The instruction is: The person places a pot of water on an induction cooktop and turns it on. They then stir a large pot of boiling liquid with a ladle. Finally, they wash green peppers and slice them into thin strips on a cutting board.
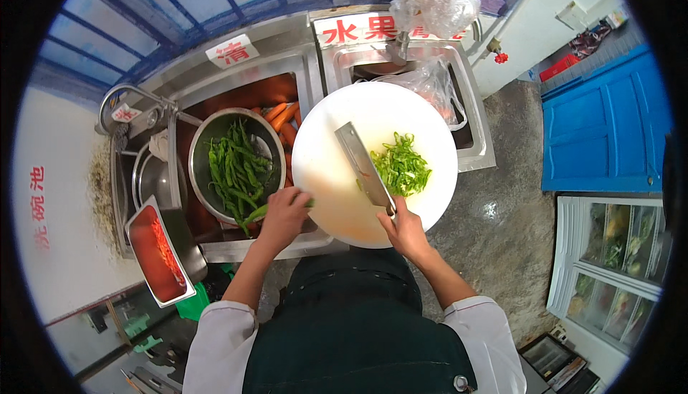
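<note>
My right hand (404, 228) grips the handle of a cleaver (366, 168), its broad blade lying across a round white cutting board (328, 136). Right of the blade sits a pile of sliced green peppers (404, 167). Between the board's left edge and a steel bowl (200, 141), my left hand (285, 212) is closed around a long green pepper (259, 213). Motion blurs that hand slightly, and its fingers cover the pepper's middle. Whole green peppers (232, 165) fill much of the bowl, one hanging over its near rim.
Carrots (285, 118) lie in the sink behind the bowl. A steel pan (161, 254) with shredded red-orange food stands at the left. The board overlaps a second sink (478, 152) containing a plastic bag (430, 85). A faucet (121, 90) arches at far left; a glass-door fridge (607, 265) stands right.
</note>
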